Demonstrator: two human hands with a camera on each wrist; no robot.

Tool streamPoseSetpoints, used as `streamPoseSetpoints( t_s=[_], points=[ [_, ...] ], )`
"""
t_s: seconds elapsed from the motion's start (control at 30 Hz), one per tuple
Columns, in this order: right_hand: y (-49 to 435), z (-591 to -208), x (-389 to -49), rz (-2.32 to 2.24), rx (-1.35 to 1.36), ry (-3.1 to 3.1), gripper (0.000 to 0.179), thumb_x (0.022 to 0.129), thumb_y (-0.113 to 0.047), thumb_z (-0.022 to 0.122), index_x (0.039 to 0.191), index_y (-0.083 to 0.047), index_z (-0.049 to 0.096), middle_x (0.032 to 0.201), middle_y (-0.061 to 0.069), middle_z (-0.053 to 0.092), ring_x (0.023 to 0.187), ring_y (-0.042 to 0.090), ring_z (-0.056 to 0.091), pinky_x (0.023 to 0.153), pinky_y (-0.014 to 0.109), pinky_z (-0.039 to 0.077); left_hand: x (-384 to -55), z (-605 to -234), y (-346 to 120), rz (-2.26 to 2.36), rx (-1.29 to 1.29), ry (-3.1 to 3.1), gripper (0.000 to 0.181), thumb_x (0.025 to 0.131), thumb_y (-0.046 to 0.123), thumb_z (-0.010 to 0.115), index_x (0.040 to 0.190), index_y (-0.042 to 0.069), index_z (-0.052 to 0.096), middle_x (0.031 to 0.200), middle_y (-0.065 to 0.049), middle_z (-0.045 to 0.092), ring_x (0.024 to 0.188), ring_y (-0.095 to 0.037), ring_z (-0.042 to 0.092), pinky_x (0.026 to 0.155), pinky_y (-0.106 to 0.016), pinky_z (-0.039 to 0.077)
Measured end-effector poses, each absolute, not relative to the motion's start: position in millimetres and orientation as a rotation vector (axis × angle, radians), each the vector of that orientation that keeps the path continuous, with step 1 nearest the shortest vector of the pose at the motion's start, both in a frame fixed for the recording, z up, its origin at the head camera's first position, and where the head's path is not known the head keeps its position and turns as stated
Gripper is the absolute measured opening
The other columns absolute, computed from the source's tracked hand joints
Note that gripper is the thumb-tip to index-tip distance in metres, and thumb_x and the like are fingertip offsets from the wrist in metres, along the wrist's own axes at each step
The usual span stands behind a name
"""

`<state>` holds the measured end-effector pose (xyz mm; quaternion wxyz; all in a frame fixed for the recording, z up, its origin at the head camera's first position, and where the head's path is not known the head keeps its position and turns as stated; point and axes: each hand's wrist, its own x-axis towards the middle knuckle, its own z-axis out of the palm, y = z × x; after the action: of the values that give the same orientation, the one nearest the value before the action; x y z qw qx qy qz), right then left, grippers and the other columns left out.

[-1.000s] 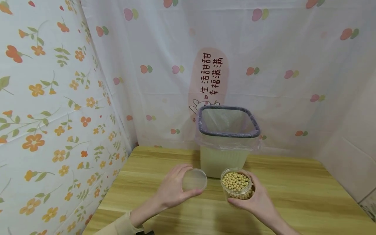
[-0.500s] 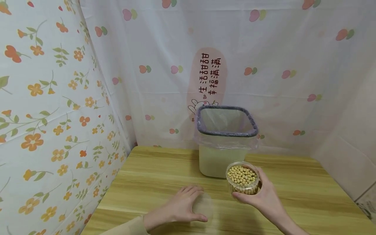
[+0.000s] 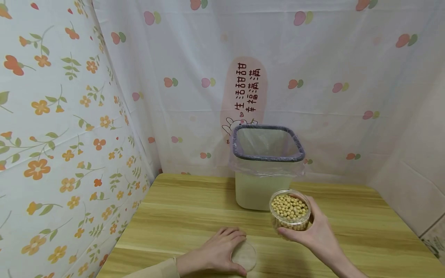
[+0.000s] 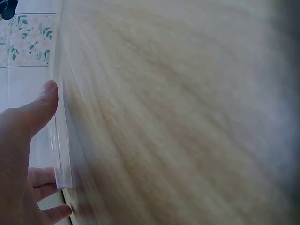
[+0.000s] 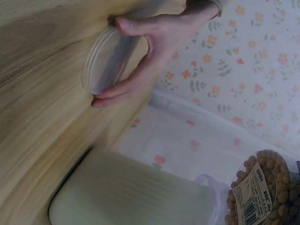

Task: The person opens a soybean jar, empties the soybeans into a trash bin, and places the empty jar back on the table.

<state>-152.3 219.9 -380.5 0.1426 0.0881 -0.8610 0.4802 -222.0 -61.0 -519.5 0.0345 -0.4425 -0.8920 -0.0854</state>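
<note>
On the wood-grain table, toward its near edge: one round clear lid, flat or nearly so, at the surface; whether its whole rim touches the wood cannot be told.

Left hand: thumb and fingers spread to the lid's width, gripping it by opposite sides of the rim. Best handling, as judged: lower it evenly, let the full rim meet the wood, then part thumb and fingers together so that it neither flips nor skids.

Right hand: curled round the side of one clear jar, uncovered, held up above the table, right of the lid and nearer the person than the bin. Contents: yellowish beans, well up toward the mouth. Printed label with barcode, seen from the right wrist. Best handling: keep the mouth upward and the wrist steady while the lid is dealt with; so full a load would likely spill at a small tilt. Grip firm, without squeezing thin-looking plastic.

Behind the jar: one pale bin, upright, with a translucent liner folded over its rim; advisable to keep the jar from knocking it
</note>
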Motion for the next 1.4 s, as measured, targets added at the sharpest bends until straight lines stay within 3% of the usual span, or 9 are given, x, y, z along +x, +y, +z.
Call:
streamPoseSetpoints(
  t_s=[0.23, 0.4, 0.53, 0.63, 0.83, 1.07, 1.27, 1.4],
  points=[
    [222, -376, -153, 1.346, 0.273, -2.445, 0.086, 0.078, -0.016, 0.091, 0.150, -0.020, 0.045, 0.139, 0.004, 0.052, 0.112, -0.008, 0.055, 0.085, 0.019, 0.055, -229, -507, -60, -0.283, -1.306, -2.698, 0.099, 0.078, 0.078, 0.068, 0.154, 0.018, 0.047, 0.159, 0.001, 0.050, 0.144, -0.027, 0.050, 0.114, -0.055, 0.045],
    [226, -372, -155, 1.316, 0.280, -2.412, 0.085, 0.077, -0.012, 0.091, 0.149, -0.019, 0.047, 0.136, 0.000, 0.054, 0.112, -0.006, 0.056, 0.085, 0.017, 0.055, -254, -457, -64, -0.679, -0.998, -2.657, 0.064, 0.093, 0.055, 0.068, 0.140, 0.012, 0.061, 0.142, -0.011, 0.064, 0.131, -0.033, 0.061, 0.110, -0.057, 0.048],
    [231, -369, -155, 1.298, 0.271, -2.407, 0.085, 0.077, -0.012, 0.091, 0.149, -0.019, 0.046, 0.135, -0.004, 0.054, 0.112, -0.006, 0.056, 0.085, 0.016, 0.054, -280, -410, -76, -0.906, -0.844, -2.493, 0.042, 0.098, 0.036, 0.068, 0.127, 0.006, 0.068, 0.123, -0.013, 0.074, 0.113, -0.031, 0.070, 0.093, -0.048, 0.058],
    [234, -365, -155, 1.293, 0.266, -2.398, 0.085, 0.077, -0.011, 0.091, 0.149, -0.019, 0.046, 0.134, -0.007, 0.053, 0.113, -0.006, 0.056, 0.085, 0.015, 0.054, -296, -379, -84, -0.970, -0.780, -2.437, 0.037, 0.101, 0.035, 0.064, 0.125, 0.008, 0.070, 0.114, -0.010, 0.076, 0.103, -0.027, 0.072, 0.082, -0.043, 0.060],
    [237, -358, -159, 1.277, 0.241, -2.380, 0.084, 0.079, -0.012, 0.089, 0.150, -0.019, 0.046, 0.135, -0.006, 0.053, 0.113, -0.006, 0.055, 0.084, 0.011, 0.053, -326, -342, -83, -1.103, -0.676, -2.492, 0.045, 0.105, 0.044, 0.054, 0.132, 0.010, 0.066, 0.120, -0.010, 0.074, 0.106, -0.027, 0.071, 0.088, -0.046, 0.059],
    [238, -353, -166, 1.273, 0.228, -2.385, 0.084, 0.081, -0.016, 0.089, 0.152, -0.021, 0.044, 0.140, 0.003, 0.051, 0.114, -0.008, 0.054, 0.083, 0.012, 0.053, -346, -335, -70, -1.190, -0.581, -2.527, 0.054, 0.106, 0.053, 0.047, 0.135, 0.011, 0.065, 0.124, -0.009, 0.072, 0.113, -0.026, 0.068, 0.096, -0.046, 0.055],
    [237, -345, -174, 1.273, 0.239, -2.347, 0.084, 0.079, -0.014, 0.090, 0.151, -0.022, 0.046, 0.139, 0.004, 0.052, 0.114, -0.007, 0.054, 0.083, 0.010, 0.052, -355, -326, -60, -1.216, -0.498, -2.557, 0.061, 0.103, 0.062, 0.044, 0.135, 0.014, 0.065, 0.127, -0.006, 0.071, 0.117, -0.027, 0.066, 0.103, -0.055, 0.047],
    [236, -336, -182, 1.277, 0.264, -2.335, 0.083, 0.080, -0.014, 0.089, 0.150, -0.021, 0.046, 0.139, 0.004, 0.051, 0.114, -0.007, 0.055, 0.082, 0.010, 0.053, -359, -320, -53, -1.252, -0.458, -2.606, 0.065, 0.100, 0.064, 0.048, 0.133, 0.011, 0.064, 0.129, -0.009, 0.070, 0.119, -0.029, 0.065, 0.103, -0.053, 0.048]
  ],
)
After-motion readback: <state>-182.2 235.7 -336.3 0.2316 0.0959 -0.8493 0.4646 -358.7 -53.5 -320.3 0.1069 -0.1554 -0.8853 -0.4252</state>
